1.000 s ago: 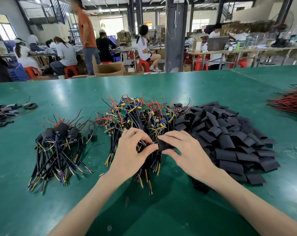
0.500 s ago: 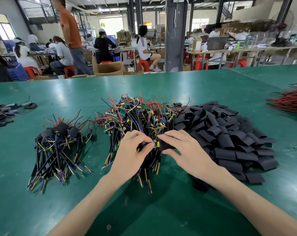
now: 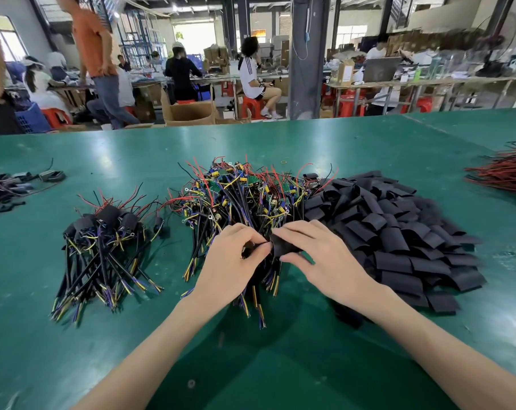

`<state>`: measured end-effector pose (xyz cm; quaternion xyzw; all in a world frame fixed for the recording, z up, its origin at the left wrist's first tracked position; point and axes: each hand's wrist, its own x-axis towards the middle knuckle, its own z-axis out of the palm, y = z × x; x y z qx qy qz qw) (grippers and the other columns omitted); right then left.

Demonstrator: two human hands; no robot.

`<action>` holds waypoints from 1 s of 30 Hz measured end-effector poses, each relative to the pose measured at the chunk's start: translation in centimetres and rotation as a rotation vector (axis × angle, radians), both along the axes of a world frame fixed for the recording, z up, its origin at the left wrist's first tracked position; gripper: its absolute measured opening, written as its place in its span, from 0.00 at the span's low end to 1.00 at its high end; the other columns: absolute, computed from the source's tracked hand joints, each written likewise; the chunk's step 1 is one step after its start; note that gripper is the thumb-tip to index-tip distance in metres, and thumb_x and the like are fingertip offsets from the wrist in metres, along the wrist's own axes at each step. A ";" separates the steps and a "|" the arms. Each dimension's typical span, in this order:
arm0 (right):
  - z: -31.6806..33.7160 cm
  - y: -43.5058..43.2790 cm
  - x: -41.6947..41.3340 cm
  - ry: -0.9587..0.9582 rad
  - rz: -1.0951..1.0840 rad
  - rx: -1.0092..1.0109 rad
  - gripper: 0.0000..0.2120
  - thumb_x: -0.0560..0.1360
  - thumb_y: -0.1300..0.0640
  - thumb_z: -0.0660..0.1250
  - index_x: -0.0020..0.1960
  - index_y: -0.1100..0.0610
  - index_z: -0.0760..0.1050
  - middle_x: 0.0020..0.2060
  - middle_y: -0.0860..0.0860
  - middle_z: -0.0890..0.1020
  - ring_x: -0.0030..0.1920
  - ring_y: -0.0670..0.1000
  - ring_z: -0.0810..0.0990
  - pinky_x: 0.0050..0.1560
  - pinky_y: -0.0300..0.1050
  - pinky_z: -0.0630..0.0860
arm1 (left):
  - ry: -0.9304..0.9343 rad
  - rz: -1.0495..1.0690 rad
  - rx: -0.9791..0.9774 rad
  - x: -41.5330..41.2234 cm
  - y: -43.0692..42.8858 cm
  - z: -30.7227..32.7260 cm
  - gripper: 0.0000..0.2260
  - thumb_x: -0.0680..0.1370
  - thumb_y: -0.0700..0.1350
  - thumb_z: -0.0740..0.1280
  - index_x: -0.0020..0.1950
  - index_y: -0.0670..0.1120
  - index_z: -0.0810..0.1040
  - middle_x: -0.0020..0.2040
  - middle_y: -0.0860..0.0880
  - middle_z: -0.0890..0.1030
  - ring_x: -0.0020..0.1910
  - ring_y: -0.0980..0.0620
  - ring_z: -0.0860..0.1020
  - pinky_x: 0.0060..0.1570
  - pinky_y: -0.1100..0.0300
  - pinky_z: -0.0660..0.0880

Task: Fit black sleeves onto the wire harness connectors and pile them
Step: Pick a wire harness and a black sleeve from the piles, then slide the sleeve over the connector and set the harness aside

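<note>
Green table (image 3: 73, 335), one operator, two hands in view.

Far left edge: 1 small clutter of dark parts and wires (image 3: 5, 187), too blurred to count.

Left of centre: 1 finished pile (image 3: 103, 247) of sleeved harnesses, black sleeves at the far end, stripped wire tips fanned toward the operator. At least 4 sleeved ends are visible. The full count cannot be told.

Centre: 1 unsleeved pile (image 3: 245, 196), with green boards, yellow parts and red, blue and black leads tangled together. There are too many to count. 1 yellow rubber band (image 3: 284, 162) lies alone just beyond it.

Left hand (image 3: 230, 261): fingers curled, thumb tip meeting the fingers. It pinches 1 harness (image 3: 248, 250), of which only a dark bit shows under the fingers, over the near edge of the unsleeved pile.

1 black sleeve (image 3: 283, 245) sits between the two hands, its left edge touching the left thumb tip.

Right hand (image 3: 325, 255): pinches that sleeve, fingers on top, thumb beneath.

Right of centre: 1 sleeve heap (image 3: 398, 232) of flat loose black sleeves, dozens of them, touching the unsleeved pile and partly under the right forearm.

Far right edge: 1 bundle of red wires (image 3: 505, 170), cut off by the frame and well apart from the heap.
</note>
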<state>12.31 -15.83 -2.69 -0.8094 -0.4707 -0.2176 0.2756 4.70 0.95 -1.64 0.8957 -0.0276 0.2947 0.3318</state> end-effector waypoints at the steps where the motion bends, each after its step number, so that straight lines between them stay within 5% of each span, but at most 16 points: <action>1: 0.1 0.0 0.0 0.016 -0.008 0.006 0.26 0.72 0.54 0.71 0.69 0.55 0.70 0.64 0.49 0.74 0.59 0.53 0.72 0.63 0.46 0.67 | -0.026 0.010 0.021 0.0 0.1 0.2 0.03 0.73 0.39 0.72 0.40 0.41 0.80 0.40 0.50 0.78 0.42 0.51 0.75 0.47 0.57 0.70; 5: 0.8 -0.7 0.9 -0.031 -0.192 -0.014 0.37 0.73 0.48 0.68 0.76 0.55 0.55 0.74 0.53 0.58 0.71 0.55 0.59 0.71 0.48 0.54 | -0.267 0.201 0.104 -0.1 2.6 2.2 0.02 0.74 0.39 0.70 0.41 0.42 0.80 0.40 0.49 0.78 0.39 0.52 0.75 0.41 0.62 0.69; 9: 0.7 -1.8 2.6 0.018 -0.462 -0.020 0.36 0.73 0.52 0.69 0.74 0.60 0.57 0.72 0.58 0.60 0.69 0.61 0.61 0.69 0.54 0.59 | -0.406 0.651 0.093 -0.1 9.7 3.8 0.07 0.77 0.44 0.66 0.47 0.41 0.81 0.41 0.40 0.80 0.40 0.42 0.76 0.43 0.53 0.68; 14: 0.1 -2.6 3.9 0.139 -0.713 -0.120 0.32 0.72 0.53 0.69 0.71 0.61 0.62 0.69 0.61 0.63 0.66 0.63 0.62 0.63 0.58 0.64 | 0.145 1.107 0.080 -1.5 16.1 2.0 0.10 0.76 0.44 0.64 0.45 0.40 0.83 0.42 0.34 0.79 0.44 0.33 0.78 0.43 0.48 0.75; 19: -0.3 -2.9 4.1 0.168 -0.747 -0.262 0.27 0.73 0.51 0.66 0.68 0.60 0.64 0.67 0.59 0.64 0.64 0.61 0.63 0.62 0.54 0.64 | 0.387 1.103 0.053 -1.8 16.5 1.0 0.10 0.72 0.42 0.67 0.47 0.36 0.82 0.47 0.32 0.79 0.51 0.33 0.75 0.51 0.47 0.73; 22: -0.3 -3.1 4.3 0.177 -0.703 -0.294 0.23 0.75 0.52 0.64 0.68 0.57 0.66 0.65 0.56 0.67 0.64 0.59 0.64 0.63 0.52 0.63 | 0.236 1.145 0.172 -0.7 15.2 1.8 0.17 0.74 0.45 0.68 0.54 0.33 0.75 0.54 0.29 0.73 0.57 0.33 0.70 0.55 0.44 0.66; 25: -0.2 -3.2 4.5 0.157 -0.639 -0.303 0.18 0.75 0.54 0.63 0.64 0.55 0.71 0.60 0.54 0.71 0.61 0.58 0.65 0.60 0.51 0.65 | 0.123 0.810 0.189 1.6 11.3 3.5 0.16 0.77 0.53 0.65 0.50 0.40 0.79 0.49 0.36 0.79 0.51 0.38 0.76 0.52 0.50 0.71; 28: 0.2 -3.3 4.3 0.136 -0.630 -0.217 0.12 0.73 0.57 0.66 0.56 0.57 0.76 0.51 0.55 0.74 0.55 0.58 0.67 0.55 0.51 0.67 | 0.424 0.522 0.070 4.1 7.6 3.9 0.19 0.75 0.61 0.65 0.37 0.46 0.76 0.38 0.46 0.80 0.39 0.48 0.77 0.42 0.60 0.70; 30: 0.5 -3.3 4.2 0.151 -0.627 -0.185 0.10 0.73 0.58 0.65 0.54 0.58 0.77 0.48 0.55 0.75 0.53 0.58 0.68 0.54 0.51 0.67 | 0.457 0.528 0.062 4.9 6.6 3.7 0.17 0.72 0.54 0.69 0.31 0.43 0.73 0.32 0.46 0.76 0.35 0.46 0.75 0.34 0.61 0.67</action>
